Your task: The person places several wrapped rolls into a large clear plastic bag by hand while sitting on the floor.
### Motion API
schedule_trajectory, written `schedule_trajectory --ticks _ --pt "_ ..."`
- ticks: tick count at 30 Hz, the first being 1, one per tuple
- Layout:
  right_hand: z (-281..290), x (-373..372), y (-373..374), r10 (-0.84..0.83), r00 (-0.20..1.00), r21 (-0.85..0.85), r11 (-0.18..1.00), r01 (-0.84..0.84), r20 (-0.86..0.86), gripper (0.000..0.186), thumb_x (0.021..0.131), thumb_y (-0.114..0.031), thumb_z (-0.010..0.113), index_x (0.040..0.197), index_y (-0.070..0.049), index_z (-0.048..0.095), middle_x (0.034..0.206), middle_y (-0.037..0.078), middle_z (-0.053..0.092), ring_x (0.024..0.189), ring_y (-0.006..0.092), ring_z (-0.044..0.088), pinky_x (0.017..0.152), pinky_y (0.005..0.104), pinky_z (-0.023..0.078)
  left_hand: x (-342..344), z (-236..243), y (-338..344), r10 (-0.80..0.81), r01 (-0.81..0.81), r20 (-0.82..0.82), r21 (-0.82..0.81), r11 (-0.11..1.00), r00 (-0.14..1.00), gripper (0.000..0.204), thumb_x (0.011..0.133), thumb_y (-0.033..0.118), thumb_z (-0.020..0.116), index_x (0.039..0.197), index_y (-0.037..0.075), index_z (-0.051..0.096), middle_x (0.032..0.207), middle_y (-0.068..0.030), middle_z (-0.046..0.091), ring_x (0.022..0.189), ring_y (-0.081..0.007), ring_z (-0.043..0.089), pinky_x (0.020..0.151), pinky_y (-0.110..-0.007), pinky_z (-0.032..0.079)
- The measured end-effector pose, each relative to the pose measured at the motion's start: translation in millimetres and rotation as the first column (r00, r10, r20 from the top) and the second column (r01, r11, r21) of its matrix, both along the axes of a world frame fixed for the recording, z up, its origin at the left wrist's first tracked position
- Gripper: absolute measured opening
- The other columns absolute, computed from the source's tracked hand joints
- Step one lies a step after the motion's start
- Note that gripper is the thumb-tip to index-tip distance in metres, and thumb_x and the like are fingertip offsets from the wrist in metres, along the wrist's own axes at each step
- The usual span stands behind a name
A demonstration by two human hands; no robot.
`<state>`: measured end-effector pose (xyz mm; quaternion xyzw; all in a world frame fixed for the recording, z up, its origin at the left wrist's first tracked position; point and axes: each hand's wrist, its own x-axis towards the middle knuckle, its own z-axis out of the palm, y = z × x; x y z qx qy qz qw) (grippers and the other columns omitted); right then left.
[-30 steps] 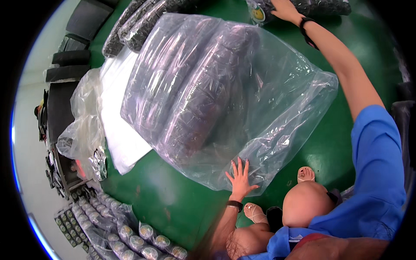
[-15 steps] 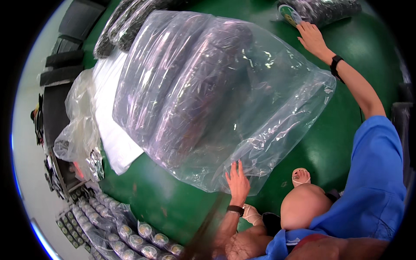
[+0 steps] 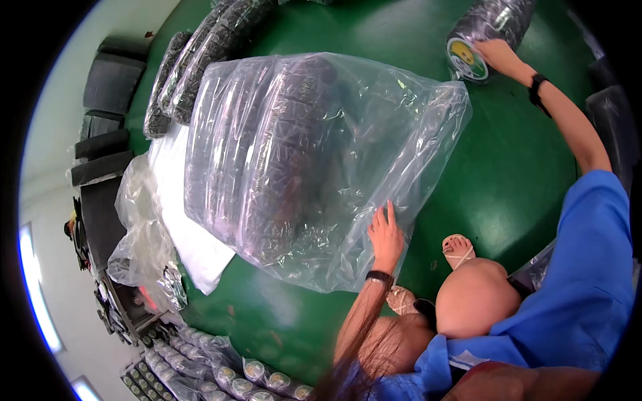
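Note:
A large clear plastic bag (image 3: 374, 154) lies on the floor before me, its mouth toward the right. Inside it are several dark, plastic-wrapped rolls (image 3: 287, 134) side by side. My left hand (image 3: 386, 239) rests on the bag's near edge, fingers extended and lying on the film. Far to the right, my right hand (image 3: 500, 56) grips a dark roll (image 3: 491, 20) in clear wrap by its near end. That end carries a round yellow, green and white label (image 3: 466, 59). Some of the right hand's fingertips are hidden against the roll.
Several wrapped rolls (image 3: 214, 57) lie at the far left beyond a white sheet (image 3: 175, 194). Crumpled clear plastic (image 3: 137, 220) is heaped beside the sheet. Dark blocks (image 3: 114, 80) line the left wall. More labelled rolls (image 3: 254, 371) are stacked at the lower left. The floor (image 3: 498, 154) is green.
My right hand has closed on the roll's end, and the roll has come nearer to the bag, its label now turned more toward me. The left hand stays on the bag's edge. The view has shifted.

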<state>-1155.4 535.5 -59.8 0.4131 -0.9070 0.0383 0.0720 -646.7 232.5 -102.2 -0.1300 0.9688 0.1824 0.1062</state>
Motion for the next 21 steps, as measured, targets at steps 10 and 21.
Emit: schedule_trajectory --ticks 10,21 --pt "99.9 301.6 51.6 0.119 0.771 -0.358 0.922 0.148 0.626 0.014 0.094 -0.012 0.055 0.087 -0.001 0.06 0.07 0.019 0.052 0.064 0.0397 0.054 0.058 0.0425 0.045 -53.5 71.7 -111.6 0.305 -0.353 0.332 0.936 0.015 0.893 0.016 0.084 0.002 0.044 0.092 0.006 0.057 0.08 0.0001 0.055 0.077 -0.0089 0.053 0.065 -0.025 0.044" --pt "60.0 389.8 -270.7 0.589 0.661 -0.787 0.617 0.005 0.466 0.009 0.091 -0.01 0.057 0.091 -0.003 0.064 0.072 0.017 0.06 0.065 0.0362 0.059 0.058 0.0377 0.047 -48.5 254.1 -75.2 0.198 -0.078 -0.351 0.328 0.942 0.915 0.048 0.074 0.009 0.073 0.115 0.003 0.05 0.075 -0.0057 0.048 0.066 -0.0173 0.054 0.06 -0.032 0.044"
